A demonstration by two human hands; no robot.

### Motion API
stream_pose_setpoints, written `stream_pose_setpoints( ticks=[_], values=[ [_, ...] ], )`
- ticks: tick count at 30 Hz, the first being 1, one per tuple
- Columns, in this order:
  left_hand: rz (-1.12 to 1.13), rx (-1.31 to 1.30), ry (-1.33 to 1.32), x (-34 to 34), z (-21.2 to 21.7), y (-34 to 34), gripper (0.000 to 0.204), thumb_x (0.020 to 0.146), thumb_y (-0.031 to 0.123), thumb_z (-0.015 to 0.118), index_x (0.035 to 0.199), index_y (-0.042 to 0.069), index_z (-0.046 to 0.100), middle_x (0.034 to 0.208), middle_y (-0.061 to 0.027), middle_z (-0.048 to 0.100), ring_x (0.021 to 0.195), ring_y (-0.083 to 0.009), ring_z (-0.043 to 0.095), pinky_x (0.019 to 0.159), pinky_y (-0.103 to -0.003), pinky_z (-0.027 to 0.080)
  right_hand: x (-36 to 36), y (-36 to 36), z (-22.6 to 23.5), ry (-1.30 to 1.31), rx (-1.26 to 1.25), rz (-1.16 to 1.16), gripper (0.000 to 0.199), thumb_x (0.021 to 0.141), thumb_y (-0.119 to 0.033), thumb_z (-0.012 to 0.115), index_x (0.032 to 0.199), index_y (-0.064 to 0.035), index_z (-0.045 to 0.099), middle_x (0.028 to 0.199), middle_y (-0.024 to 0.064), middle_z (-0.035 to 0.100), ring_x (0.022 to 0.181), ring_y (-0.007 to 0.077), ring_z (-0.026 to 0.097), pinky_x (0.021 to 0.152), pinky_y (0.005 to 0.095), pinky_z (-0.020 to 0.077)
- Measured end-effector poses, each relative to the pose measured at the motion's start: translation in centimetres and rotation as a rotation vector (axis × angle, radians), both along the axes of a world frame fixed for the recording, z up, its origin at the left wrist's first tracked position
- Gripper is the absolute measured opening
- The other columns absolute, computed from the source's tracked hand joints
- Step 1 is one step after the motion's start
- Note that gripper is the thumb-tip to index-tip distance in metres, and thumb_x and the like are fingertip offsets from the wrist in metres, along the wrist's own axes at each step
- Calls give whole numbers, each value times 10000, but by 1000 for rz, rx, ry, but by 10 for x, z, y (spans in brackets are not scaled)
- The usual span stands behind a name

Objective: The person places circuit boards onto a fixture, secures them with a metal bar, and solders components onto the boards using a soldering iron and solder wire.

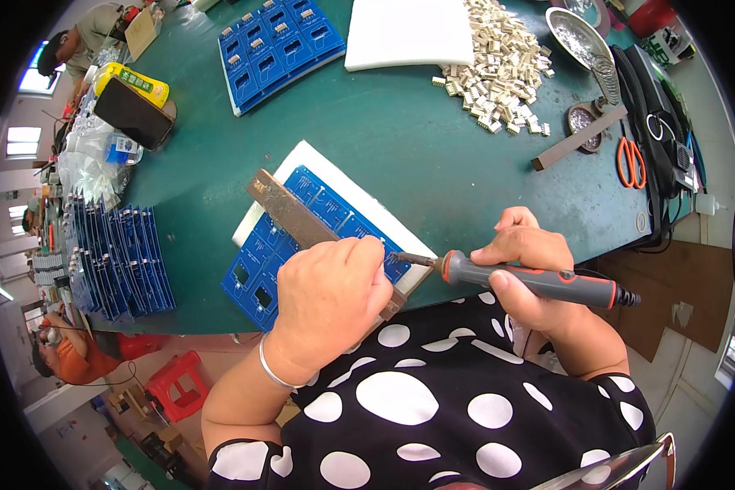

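Observation:
My right hand [531,261] is wrapped round a grey and orange soldering iron [539,280], whose tip points left. The tip is at the near right edge of a blue circuit board panel [257,255]; I cannot tell whether it touches. Under the panel lies a white foam pad [304,153], and across it runs a brown bar [292,212]. My left hand [331,290] is closed over the near part of the bar and panel, knuckles up, close to the iron's tip. Whatever its fingers pinch is hidden.
Stacked blue boards [122,260] stand at left, below a phone [135,113]. At the back are another blue panel [282,53], white foam [408,34] and piled white connectors [502,73]. Orange-handled scissors [630,163] and a metal dish [578,37] lie right.

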State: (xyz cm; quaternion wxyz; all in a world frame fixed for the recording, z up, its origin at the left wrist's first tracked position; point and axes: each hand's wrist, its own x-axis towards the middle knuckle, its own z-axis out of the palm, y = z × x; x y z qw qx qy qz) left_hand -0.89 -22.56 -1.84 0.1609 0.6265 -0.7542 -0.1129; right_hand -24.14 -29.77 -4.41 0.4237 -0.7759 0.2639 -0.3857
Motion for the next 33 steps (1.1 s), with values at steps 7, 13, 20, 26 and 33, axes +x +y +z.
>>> stream_pose_setpoints(
  ticks=[7,13,20,26,33],
  values=[
    [-1,-9,-12,1,-1,-4,114,705,52,655,720,75,545,630,-68,548,604,-265,591,543,-367,457,1,-1,-1,24,-11,2,171,746,-167,664,841,-27,688,727,64,676,554,207,557,727,354,427],
    [27,-28,68,9,5,1,98,735,38,648,785,60,566,707,-78,553,657,-267,581,596,-378,472,-4,3,-2,-45,56,-53,173,769,-147,644,861,-8,691,792,83,698,613,194,582,789,362,431],
    [50,48,243,2,10,17,134,699,-1,648,768,63,553,728,-75,585,669,-271,595,600,-367,480,-20,12,-1,-39,70,-56,186,774,-159,641,861,-2,690,811,94,703,613,196,570,815,371,428],
    [-2,20,133,-3,10,17,120,700,5,653,768,71,579,687,-60,596,597,-236,573,563,-340,464,-21,16,-1,-28,90,1,185,763,-179,654,844,-17,690,759,82,691,586,191,552,790,364,419],
    [-13,35,108,-7,9,17,121,700,14,656,760,74,569,695,-70,605,638,-271,605,576,-362,476,-19,18,-5,-46,50,21,182,765,-187,660,846,-25,685,736,70,682,565,191,549,752,361,418]
  ],
)
